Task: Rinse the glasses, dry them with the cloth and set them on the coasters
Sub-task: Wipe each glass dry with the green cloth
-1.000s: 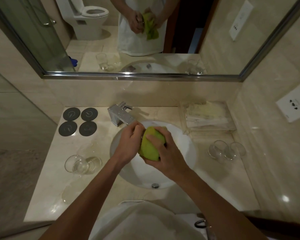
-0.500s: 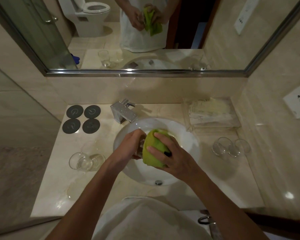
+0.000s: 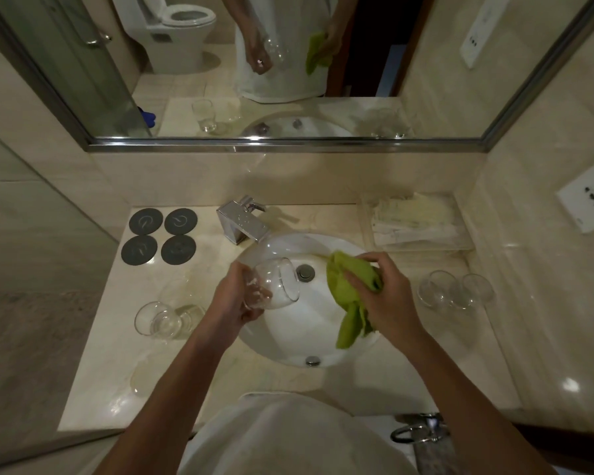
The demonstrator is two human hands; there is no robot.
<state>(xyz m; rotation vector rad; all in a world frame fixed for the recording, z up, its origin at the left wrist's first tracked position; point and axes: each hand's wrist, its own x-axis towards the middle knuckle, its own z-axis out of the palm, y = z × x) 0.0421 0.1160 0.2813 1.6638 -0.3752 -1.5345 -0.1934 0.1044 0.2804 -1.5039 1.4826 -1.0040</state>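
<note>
L hand (image 3: 235, 299) grips glass (image 3: 275, 284); R hand (image 3: 388, 296) bunches cloth (image 3: 348, 289), prob. apart.

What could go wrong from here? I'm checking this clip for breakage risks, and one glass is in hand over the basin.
The left hand grips the glass by its base, tilted over the hard white sink; if wet, it might slip and chip. Carrying it to the coasters passes near the glasses on the counter, which it could knock. The cloth dangles from the right hand and may dip into the basin.
</note>
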